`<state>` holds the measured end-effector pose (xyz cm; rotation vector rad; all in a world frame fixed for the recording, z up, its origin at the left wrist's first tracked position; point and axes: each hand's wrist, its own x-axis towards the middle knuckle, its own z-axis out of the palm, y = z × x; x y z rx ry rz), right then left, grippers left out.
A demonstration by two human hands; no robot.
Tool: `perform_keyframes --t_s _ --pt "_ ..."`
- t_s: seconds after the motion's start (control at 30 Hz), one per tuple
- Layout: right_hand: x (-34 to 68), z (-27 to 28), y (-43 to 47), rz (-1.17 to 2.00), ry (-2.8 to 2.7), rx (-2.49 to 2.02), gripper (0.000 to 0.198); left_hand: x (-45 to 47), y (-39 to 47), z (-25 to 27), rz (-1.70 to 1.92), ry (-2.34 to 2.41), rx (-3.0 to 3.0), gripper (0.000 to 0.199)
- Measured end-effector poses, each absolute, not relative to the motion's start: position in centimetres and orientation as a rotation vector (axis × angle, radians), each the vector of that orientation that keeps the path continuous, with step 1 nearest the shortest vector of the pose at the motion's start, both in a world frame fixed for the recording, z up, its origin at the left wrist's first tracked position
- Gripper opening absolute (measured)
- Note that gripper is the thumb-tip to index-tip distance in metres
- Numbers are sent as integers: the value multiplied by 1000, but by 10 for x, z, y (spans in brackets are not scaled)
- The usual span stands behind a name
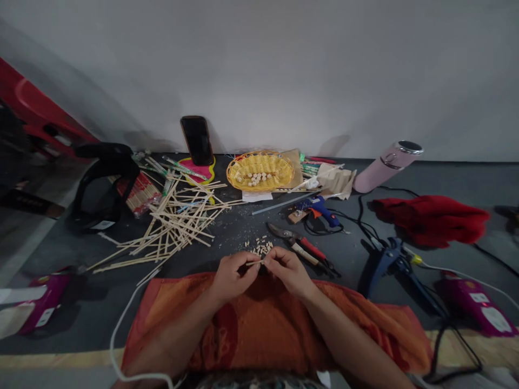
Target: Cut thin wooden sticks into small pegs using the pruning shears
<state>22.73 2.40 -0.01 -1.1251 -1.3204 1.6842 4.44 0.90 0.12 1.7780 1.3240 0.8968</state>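
My left hand (232, 276) pinches a thin, pale wooden stick (254, 262) between thumb and forefinger. Close beside it, my right hand (290, 272) is closed in a pinch at the stick's right end; its fingertips hide what exactly they grip. Just beyond the fingertips lies a small heap of short cut stick pieces (263, 246). To the right of the heap rest pruning shears (300, 243) with red handles. Under my forearms an orange towel (259, 329) covers the table's front edge.
A yellow wicker basket (233, 175) holds several small pale pieces. Loose sticks (174, 219) sprawl at left, near a propped phone (197, 139). On the right are a blue glue gun (322, 209), a blue cutting tool (385, 262), a red cloth (433, 219) and a pink bottle (383, 168).
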Motion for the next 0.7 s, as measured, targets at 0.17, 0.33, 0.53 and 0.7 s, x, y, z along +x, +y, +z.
perform_keyframes --t_s 0.17,0.33,0.53,0.7 --pt "227 3 24 1600 -1403 -1149 29 46 9 2 900 1329 1756 14" --pt "227 4 25 1525 -1480 -1186 28 47 10 2 881 1338 1740 14" --pt "229 2 25 1504 -1525 -1162 27 47 10 1 866 1331 1727 14" --pt "230 1 25 1498 -1532 -1173 26 46 11 2 842 1325 1718 14"
